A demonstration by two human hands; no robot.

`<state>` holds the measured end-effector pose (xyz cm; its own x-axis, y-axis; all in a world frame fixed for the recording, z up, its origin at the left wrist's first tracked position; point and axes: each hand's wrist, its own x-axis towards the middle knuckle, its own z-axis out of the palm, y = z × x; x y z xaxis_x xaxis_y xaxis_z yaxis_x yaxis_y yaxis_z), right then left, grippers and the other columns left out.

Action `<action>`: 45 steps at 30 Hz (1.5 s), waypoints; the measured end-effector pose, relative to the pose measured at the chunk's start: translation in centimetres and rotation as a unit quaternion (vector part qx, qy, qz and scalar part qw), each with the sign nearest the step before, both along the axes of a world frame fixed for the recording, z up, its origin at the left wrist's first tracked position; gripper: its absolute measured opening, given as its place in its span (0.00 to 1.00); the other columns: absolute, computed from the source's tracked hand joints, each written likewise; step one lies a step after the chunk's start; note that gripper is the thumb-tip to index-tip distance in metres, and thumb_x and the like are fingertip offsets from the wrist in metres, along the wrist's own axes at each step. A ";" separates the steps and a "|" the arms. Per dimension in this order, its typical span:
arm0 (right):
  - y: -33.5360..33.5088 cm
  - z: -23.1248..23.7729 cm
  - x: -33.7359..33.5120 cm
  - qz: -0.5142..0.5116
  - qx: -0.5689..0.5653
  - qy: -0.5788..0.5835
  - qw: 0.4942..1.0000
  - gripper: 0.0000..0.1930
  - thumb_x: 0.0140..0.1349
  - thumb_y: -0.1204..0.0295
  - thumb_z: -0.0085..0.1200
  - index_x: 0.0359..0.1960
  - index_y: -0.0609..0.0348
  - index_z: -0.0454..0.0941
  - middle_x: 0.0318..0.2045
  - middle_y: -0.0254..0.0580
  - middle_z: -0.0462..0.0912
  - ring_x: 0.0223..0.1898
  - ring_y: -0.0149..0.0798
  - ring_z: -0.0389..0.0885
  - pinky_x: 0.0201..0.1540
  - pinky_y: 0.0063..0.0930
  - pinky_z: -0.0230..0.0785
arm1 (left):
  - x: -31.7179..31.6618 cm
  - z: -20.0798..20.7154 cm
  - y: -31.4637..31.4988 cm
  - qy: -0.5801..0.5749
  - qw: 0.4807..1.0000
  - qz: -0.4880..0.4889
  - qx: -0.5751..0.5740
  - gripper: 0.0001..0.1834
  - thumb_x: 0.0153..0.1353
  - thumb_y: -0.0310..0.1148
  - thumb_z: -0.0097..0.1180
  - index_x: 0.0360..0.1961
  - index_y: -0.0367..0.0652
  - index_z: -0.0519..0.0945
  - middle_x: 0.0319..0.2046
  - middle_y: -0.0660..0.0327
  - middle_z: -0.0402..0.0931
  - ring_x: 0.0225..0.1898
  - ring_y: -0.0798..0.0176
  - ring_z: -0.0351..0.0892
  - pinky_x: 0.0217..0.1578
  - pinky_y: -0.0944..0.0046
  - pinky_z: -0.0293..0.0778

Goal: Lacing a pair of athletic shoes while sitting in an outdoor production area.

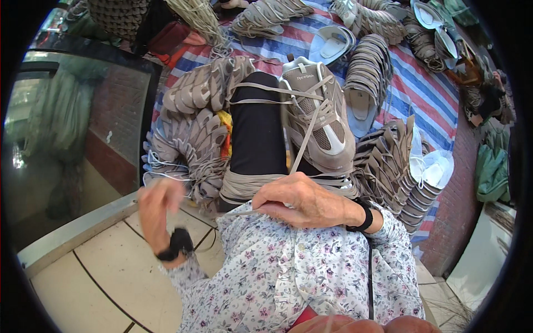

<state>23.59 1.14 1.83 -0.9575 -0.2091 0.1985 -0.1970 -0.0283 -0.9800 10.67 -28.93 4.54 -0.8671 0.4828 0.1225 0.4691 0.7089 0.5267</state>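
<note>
A taupe sneaker upper (316,119) with mesh panels lies on my lap, its rounded toe toward me. Beige laces run through its eyelets and trail loosely across my black-clad leg (256,127). My right hand (305,201) is closed in a pinch just below the toe, with a flat beige shoelace (311,133) running down to it and a lace end poking out by its fingertips. My left hand (160,208) is raised off to the left, apart from the upper, its fingers smeared by motion. A bundle of laces (247,187) lies across my lap.
Stacks of similar uppers stand left (194,91) and right (369,72), with more (388,161) nearer my right side. Beneath them spreads a striped red, white and blue sheet (413,83). A glass panel with a frame (72,233) borders the left side.
</note>
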 end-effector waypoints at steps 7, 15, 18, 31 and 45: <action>-2.8 0.1 0.2 -0.002 0.024 0.091 0.996 0.04 0.60 0.79 0.55 0.29 0.66 0.73 0.21 0.53 0.75 0.26 0.56 0.77 0.28 0.44 0.65 | -1.9 -1.3 12.2 -0.367 0.922 -0.119 0.021 0.14 0.68 0.35 0.55 0.43 0.35 0.85 0.29 0.57 0.85 0.15 0.72 0.74 0.16 0.71 0.69; -5.0 -1.0 0.3 -0.042 0.038 0.167 0.984 0.06 0.54 0.79 0.57 0.26 0.67 0.71 0.19 0.54 0.73 0.23 0.58 0.76 0.25 0.44 0.64 | 0.8 -5.8 23.6 -0.118 0.927 -0.352 -0.058 0.14 0.60 0.37 0.62 0.28 0.33 0.84 0.19 0.53 0.81 0.17 0.57 0.79 0.21 0.62 0.72; -4.2 -1.4 0.3 -0.026 0.050 0.136 0.989 0.07 0.54 0.79 0.58 0.27 0.67 0.71 0.22 0.53 0.75 0.27 0.56 0.78 0.28 0.43 0.67 | -0.6 -7.8 23.4 -0.109 0.928 -0.352 -0.058 0.13 0.63 0.34 0.59 0.29 0.33 0.85 0.18 0.57 0.81 0.17 0.63 0.78 0.20 0.64 0.71; 6.5 0.8 -4.4 -0.228 -0.013 0.052 0.972 0.05 0.65 0.78 0.57 0.39 0.67 0.81 0.31 0.37 0.82 0.35 0.29 0.80 0.39 0.24 0.72 | -9.2 6.0 16.8 -0.475 0.822 -0.313 -0.023 0.14 0.68 0.36 0.55 0.36 0.37 0.86 0.24 0.68 0.82 0.18 0.81 0.67 0.18 0.78 0.60; 3.7 5.7 -11.3 0.114 -0.046 -0.104 0.987 0.12 0.71 0.69 0.54 0.51 0.62 0.80 0.42 0.27 0.82 0.41 0.20 0.75 0.43 0.17 0.68 | -9.5 10.0 10.9 -0.473 0.764 -0.399 0.182 0.10 0.67 0.30 0.58 0.37 0.32 0.85 0.33 0.60 0.80 0.19 0.77 0.69 0.20 0.78 0.63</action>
